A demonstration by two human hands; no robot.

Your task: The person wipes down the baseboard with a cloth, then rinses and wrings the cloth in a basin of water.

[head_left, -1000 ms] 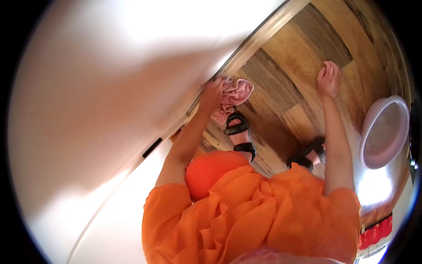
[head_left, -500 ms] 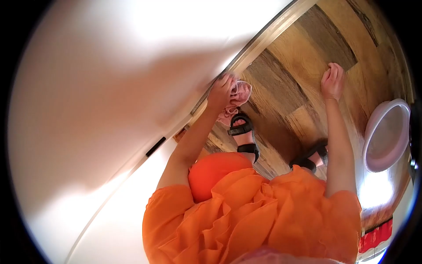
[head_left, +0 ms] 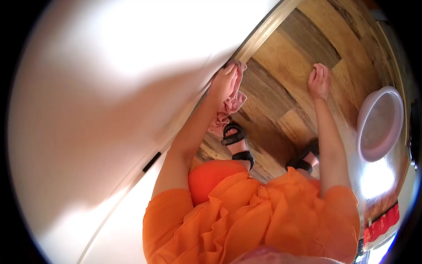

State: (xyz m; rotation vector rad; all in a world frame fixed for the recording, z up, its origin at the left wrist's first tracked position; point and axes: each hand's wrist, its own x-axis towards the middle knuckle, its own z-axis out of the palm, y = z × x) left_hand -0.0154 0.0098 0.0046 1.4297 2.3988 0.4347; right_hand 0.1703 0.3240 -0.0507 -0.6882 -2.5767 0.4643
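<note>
My left hand (head_left: pixel 223 82) presses a pink cloth (head_left: pixel 227 108) against the lower edge of a white door (head_left: pixel 110 97), close to the pale baseboard strip (head_left: pixel 263 31). The cloth hangs down below the hand toward my sandalled foot (head_left: pixel 235 143). My right hand (head_left: pixel 319 80) hangs free over the wooden floor (head_left: pixel 281 79) with its fingers loosely curled and nothing in it. My orange dress (head_left: pixel 250 220) fills the bottom of the view.
A pale pink plastic basin (head_left: pixel 379 123) stands on the floor at the right. My other sandalled foot (head_left: pixel 303 160) is planted near it. A black hinge or latch (head_left: pixel 151 161) shows on the door edge. A red patterned item (head_left: pixel 381 224) lies at the lower right.
My left hand has slid the pink cloth up along the door's edge, farther from my feet. My right hand has shifted slightly left, and the view has tilted a little.
</note>
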